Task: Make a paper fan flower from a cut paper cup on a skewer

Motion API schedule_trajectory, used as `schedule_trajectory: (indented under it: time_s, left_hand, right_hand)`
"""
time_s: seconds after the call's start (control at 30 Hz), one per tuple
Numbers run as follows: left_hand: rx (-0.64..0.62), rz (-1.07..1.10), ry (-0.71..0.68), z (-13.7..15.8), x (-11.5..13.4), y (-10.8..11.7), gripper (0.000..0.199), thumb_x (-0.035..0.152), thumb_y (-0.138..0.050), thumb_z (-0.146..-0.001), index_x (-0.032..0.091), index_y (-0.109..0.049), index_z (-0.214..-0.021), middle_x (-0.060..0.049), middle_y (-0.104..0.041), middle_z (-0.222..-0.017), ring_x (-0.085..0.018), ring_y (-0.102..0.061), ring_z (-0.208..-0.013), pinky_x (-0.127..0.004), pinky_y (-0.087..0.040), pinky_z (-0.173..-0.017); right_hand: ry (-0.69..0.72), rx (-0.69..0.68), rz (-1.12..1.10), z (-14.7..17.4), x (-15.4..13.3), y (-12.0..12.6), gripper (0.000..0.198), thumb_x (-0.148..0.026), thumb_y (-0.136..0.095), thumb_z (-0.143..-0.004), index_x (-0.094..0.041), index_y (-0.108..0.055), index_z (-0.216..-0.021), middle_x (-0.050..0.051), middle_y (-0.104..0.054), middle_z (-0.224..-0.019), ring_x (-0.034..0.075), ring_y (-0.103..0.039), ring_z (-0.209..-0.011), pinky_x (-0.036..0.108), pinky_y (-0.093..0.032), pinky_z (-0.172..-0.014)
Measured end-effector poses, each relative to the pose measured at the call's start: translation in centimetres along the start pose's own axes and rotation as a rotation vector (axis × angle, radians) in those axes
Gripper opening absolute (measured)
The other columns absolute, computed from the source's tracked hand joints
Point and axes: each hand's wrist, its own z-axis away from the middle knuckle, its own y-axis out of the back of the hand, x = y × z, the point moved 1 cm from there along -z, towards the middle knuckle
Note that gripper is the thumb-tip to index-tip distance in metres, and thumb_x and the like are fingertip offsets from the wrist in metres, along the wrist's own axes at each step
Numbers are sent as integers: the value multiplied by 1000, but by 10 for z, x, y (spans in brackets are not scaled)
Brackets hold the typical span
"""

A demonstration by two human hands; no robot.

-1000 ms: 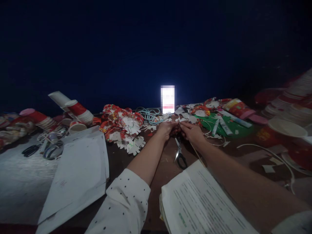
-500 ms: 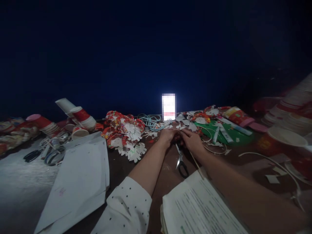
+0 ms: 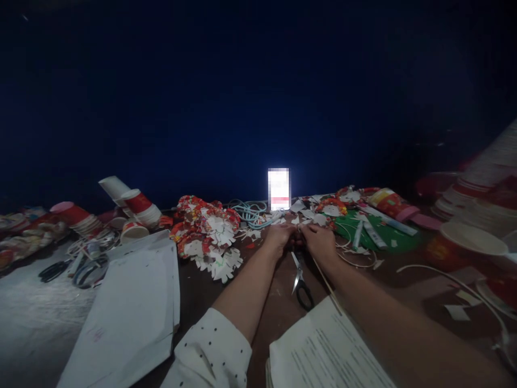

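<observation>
My left hand (image 3: 280,238) and my right hand (image 3: 320,241) meet over the table, fingertips nearly touching in a pinch. A thin pale cord (image 3: 326,283) comes out from under my right hand and trails down to the printed paper stack (image 3: 323,345). What lies between the left fingertips is small and dark, and I cannot make it out. Just below the hands lies a pair of scissors (image 3: 299,280) with black handles, its upper part partly covered by the fingers.
Left are white sheets (image 3: 133,291), stacked paper cups (image 3: 141,207) and red decorations with white paper cutouts (image 3: 220,231). Behind the hands stand a coil of blue cord (image 3: 250,213) and a lit screen (image 3: 278,188). Right lie glue tubes (image 3: 374,234) on green sheet and a large cup (image 3: 468,240).
The whole scene sits slightly lower in view, as the camera has tilted up a little. Both hands stay together above the scissors, with little visible change in their hold.
</observation>
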Motion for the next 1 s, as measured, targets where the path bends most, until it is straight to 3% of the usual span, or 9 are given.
schedule_trajectory:
  time_s: [0.2, 0.57, 1.0]
  left_hand:
    - [46, -18, 9, 2, 2, -1, 16, 16, -74, -76, 13, -63, -65, 0, -61, -56, -7, -52, -43, -19, -38, -45]
    - [59, -8, -8, 2, 0, -3, 27, 23, -79, -73, 16, -57, -59, 2, -55, -49, -7, -46, -36, -19, -35, -40]
    - [88, -8, -10, -2, -2, 1, 22, 19, -74, -73, 16, -59, -58, 2, -53, -48, -8, -45, -40, -20, -33, -40]
  right_hand:
    - [1, 16, -27, 2, -4, 1, 30, -36, -57, -79, -18, -76, -63, 6, -74, -67, 21, -66, -67, 29, -45, -62]
    - [45, -35, -102, 7, -6, 0, 30, -39, -58, -77, -20, -73, -61, 6, -72, -61, 21, -65, -61, 29, -46, -58]
    - [128, -114, -133, 9, 2, -4, 29, -38, -57, -73, -19, -79, -77, 4, -76, -72, 23, -68, -71, 31, -50, -67]
